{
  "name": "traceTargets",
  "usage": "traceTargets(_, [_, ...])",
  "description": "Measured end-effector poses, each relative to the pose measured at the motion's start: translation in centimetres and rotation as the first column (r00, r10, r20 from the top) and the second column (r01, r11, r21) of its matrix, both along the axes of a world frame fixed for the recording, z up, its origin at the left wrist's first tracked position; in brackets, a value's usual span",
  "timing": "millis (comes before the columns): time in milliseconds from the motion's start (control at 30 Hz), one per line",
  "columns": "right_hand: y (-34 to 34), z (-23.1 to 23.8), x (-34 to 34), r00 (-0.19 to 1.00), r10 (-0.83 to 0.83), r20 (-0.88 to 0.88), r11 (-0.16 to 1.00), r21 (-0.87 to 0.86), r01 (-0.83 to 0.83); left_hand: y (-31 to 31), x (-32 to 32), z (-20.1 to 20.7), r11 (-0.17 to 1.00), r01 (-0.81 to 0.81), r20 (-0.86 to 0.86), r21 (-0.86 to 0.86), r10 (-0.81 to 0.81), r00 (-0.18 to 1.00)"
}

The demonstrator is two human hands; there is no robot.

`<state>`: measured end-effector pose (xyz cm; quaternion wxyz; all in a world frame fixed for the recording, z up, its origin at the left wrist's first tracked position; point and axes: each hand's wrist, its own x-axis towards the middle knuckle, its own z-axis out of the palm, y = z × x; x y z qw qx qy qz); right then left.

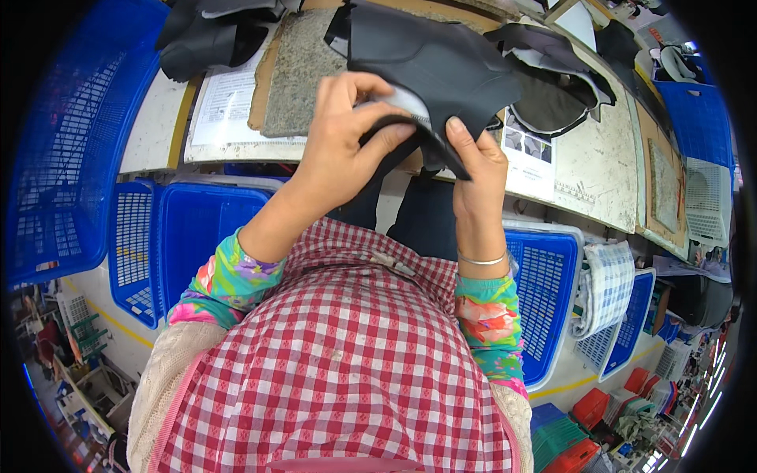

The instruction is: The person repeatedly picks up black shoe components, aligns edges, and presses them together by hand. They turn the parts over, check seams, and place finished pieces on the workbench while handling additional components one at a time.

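Note:
A sewn black leather piece (426, 59) with a pale lining hangs between my hands, over the near edge of the worktable. My left hand (347, 126) pinches its folded edge between thumb and fingers, and some white lining shows under the fingertips. On the other side my right hand (477, 162) grips the same piece, thumb on top and the fingers mostly hidden behind it. To the right on the table lies a heap of black leather pieces (552, 79) with pale undersides. More black pieces (213, 39) are piled at the far left.
The worktable (587, 169) carries a grey stone-like slab (300, 87) and printed sheets (225, 102). Blue plastic baskets (209, 225) stand below on the left, and another blue basket (540, 292) on the right. A checked cloth (607, 284) drapes over a basket edge.

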<state>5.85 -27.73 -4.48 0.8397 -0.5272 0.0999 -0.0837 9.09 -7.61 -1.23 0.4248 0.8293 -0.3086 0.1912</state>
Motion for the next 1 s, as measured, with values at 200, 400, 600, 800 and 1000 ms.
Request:
traceTargets(200, [0.6,-0.4,-0.3,0.998,-0.023,0.061,0.999,-0.04,0.026,1.0,1.8,-2.1,0.883,-0.013,-0.506,-0.47,-0.257,0.824])
traceTargets(400, [1.5,-0.5,-0.2,0.997,-0.017,0.072,0.999,0.048,0.014,-0.8,-0.6,-4.9,0.34,-0.615,-0.474,-0.712,-0.879,0.063])
traceTargets(600, [1.0,0.1,-0.2,0.999,0.026,0.025,0.997,-0.07,-0.024,-1.8,-2.7,-5.3,0.337,-0.503,-0.533,-0.796,-0.784,0.318])
traceTargets(800, [-1.6,3.7,-0.9,0.975,0.176,-0.134,0.879,-0.424,-0.217,6.1,1.2,-2.5,0.957,0.067,-0.717,-0.281,-0.256,0.648])
traceTargets(1000, [-3.2,10.1,-4.3,0.67,0.716,0.194,-0.079,-0.932,0.354,15.8,1.0,-0.6,0.842,-0.392,-0.768,-0.37,-0.04,0.64])
